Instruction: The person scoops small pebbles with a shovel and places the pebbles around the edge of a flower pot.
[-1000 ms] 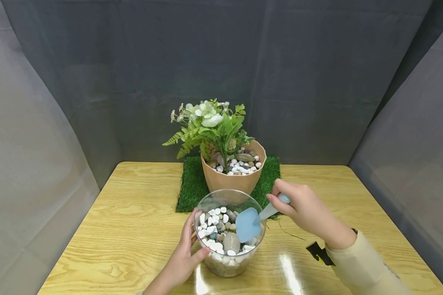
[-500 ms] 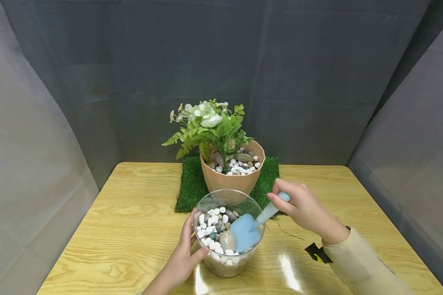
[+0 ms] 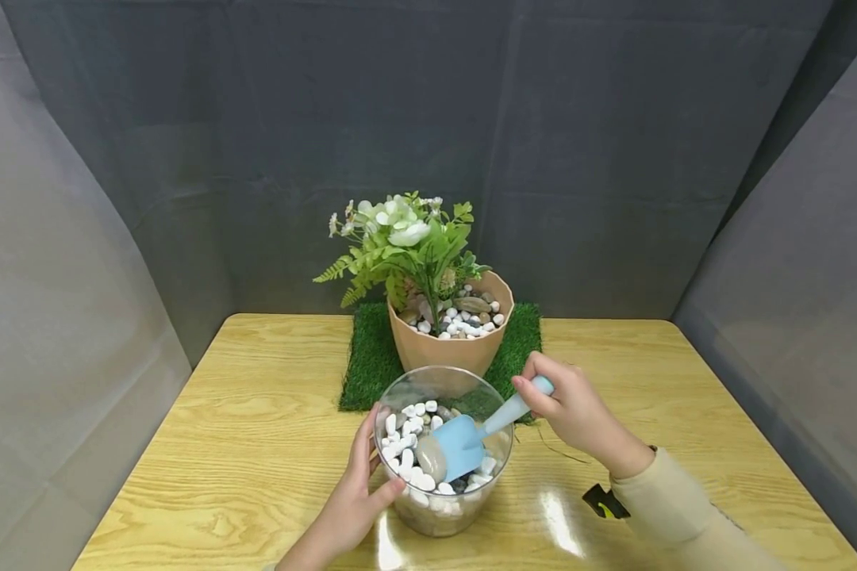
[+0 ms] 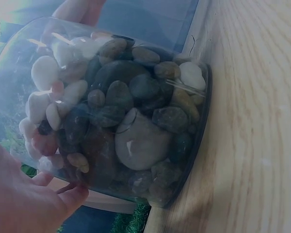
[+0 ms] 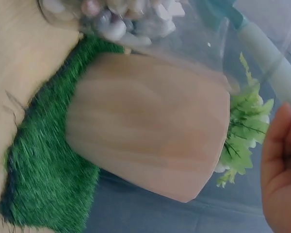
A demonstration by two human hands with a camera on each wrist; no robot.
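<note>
A clear round container (image 3: 439,519) of white and grey pebbles stands on the wooden table. My left hand (image 3: 353,492) grips its left side, thumb at the near rim and fingers round the far wall. With my right hand (image 3: 564,400) I hold a small light-blue shovel (image 3: 460,446) by its pale handle. The shovel's blade is inside the container, against a large grey stone (image 3: 431,458) on the white pebbles (image 3: 400,444). Through the wall in the left wrist view, darker stones (image 4: 140,141) show below the white ones.
Just behind the container, a tan flower pot (image 3: 446,357) stands on a green grass mat (image 3: 371,357). It holds pebbles and a leafy plant with white flowers (image 3: 400,226). Dark cloth (image 3: 614,159) hangs behind the table (image 3: 257,444).
The shovel's blade has gone down into the pebbles and moved left, pushing the large grey stone leftward. My right hand has shifted slightly left; my left hand stays on the container.
</note>
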